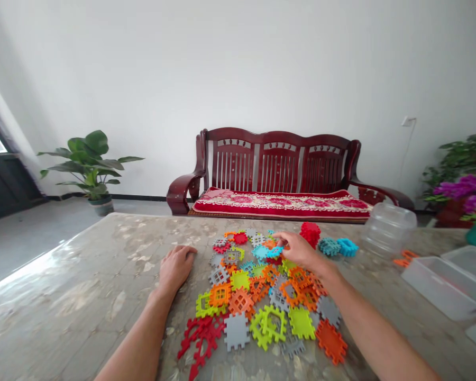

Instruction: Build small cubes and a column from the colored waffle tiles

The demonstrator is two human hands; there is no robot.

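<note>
Over the far part of a pile of notched plastic building tiles [240,300], my right hand [295,247] pinches a light blue building tile [275,252] by its edge. My left hand [177,266] lies flat on the table just left of the pile, holding nothing. Orange, lime green, grey, blue and red pieces overlap in the heap, some solid and some with window-like cut-outs. Beyond my right hand stands a stack of red tiles [310,234]. Beside it are a teal stack [329,246] and a bright blue stack [347,247].
A clear plastic jar [388,228] and translucent bins [440,286] stand on the right of the patterned table [83,296], near some orange pieces [405,258]. Purple flowers [470,190] are at the right edge. Behind the table are a wooden bench [280,164] and a potted plant [91,164].
</note>
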